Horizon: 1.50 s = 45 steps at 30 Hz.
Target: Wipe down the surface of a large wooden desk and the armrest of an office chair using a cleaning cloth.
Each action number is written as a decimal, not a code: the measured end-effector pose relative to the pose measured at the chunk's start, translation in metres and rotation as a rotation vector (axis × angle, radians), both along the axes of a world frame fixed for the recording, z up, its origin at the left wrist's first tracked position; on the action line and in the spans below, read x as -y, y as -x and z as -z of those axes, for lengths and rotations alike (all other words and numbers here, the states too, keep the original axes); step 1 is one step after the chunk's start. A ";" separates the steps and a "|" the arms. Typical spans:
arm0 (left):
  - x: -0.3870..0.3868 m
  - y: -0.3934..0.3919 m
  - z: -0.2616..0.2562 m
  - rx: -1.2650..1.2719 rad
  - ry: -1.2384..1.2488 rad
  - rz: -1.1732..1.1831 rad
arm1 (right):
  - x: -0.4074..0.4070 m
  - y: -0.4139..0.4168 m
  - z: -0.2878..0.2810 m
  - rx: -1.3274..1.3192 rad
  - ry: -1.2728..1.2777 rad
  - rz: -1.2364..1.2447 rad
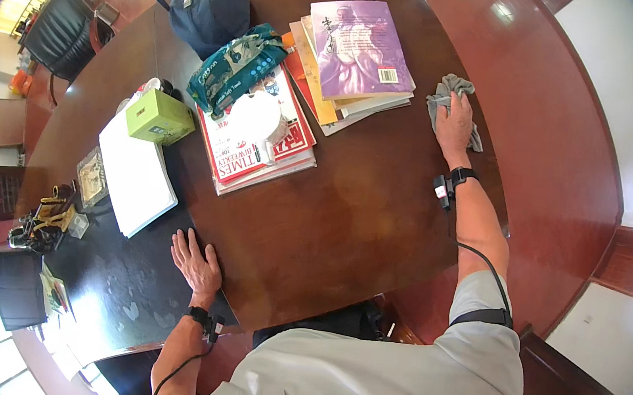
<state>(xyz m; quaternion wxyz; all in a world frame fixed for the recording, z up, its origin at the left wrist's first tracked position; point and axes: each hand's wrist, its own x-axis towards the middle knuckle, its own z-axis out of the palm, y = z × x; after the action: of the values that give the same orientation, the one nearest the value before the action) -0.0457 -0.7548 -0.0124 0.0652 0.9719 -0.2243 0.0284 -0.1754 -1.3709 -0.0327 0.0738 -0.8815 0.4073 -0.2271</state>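
Under my right hand [456,126] is a crumpled grey cloth [453,86], pressed to the brown wooden table [344,213] near its right edge. My fingers are bent over the cloth, and part of it sticks out past them. My left hand [196,268] rests palm down, fingers slightly apart, holding nothing. It lies on the dark glossy part of the tabletop [131,281], beside the seam with the brown wood. Between my hands, farther off, a white lidded cup [256,115] stands on a pile of magazines [236,172].
A pile of books [359,53] with a purple cover lies left of the cloth. Behind the cup are a teal soft-towel pack [237,70] and a navy fabric bag [212,7]. At left, a green box [160,117] sits on white paper [136,174], near an ashtray [92,177].
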 end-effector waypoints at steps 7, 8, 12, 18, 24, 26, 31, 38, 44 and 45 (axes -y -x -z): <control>-0.003 -0.003 0.006 0.019 0.016 0.006 | -0.058 0.016 0.004 0.072 0.028 -0.132; -0.004 -0.003 0.006 0.030 0.022 0.012 | -0.069 0.018 0.003 0.072 0.025 -0.138; 0.000 -0.003 0.007 0.012 0.034 -0.009 | -0.109 0.025 -0.001 0.118 0.005 -0.216; -0.002 0.000 0.005 0.025 0.068 -0.015 | -0.164 0.018 -0.005 0.128 -0.047 -0.331; -0.002 0.000 0.004 0.017 0.083 -0.021 | -0.202 -0.003 -0.010 0.150 -0.031 -0.423; -0.002 0.001 0.005 0.022 0.081 -0.021 | -0.218 -0.006 -0.011 0.191 -0.055 -0.510; -0.002 0.001 0.005 0.031 0.066 -0.024 | -0.256 0.009 -0.027 0.161 -0.168 -0.659; 0.000 0.000 0.004 0.052 0.062 -0.006 | -0.268 0.080 -0.031 0.101 -0.300 -0.835; -0.002 -0.001 0.006 0.055 0.048 0.011 | -0.215 0.162 -0.033 -0.031 -0.136 -0.595; -0.004 -0.001 0.007 0.056 0.035 0.005 | -0.201 0.171 -0.033 -0.050 -0.100 -0.511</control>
<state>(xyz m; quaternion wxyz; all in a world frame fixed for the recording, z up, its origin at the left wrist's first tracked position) -0.0444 -0.7505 -0.0191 0.0761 0.9689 -0.2278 0.0594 -0.3468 -1.1703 0.0006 0.1622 -0.9563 0.1840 -0.1591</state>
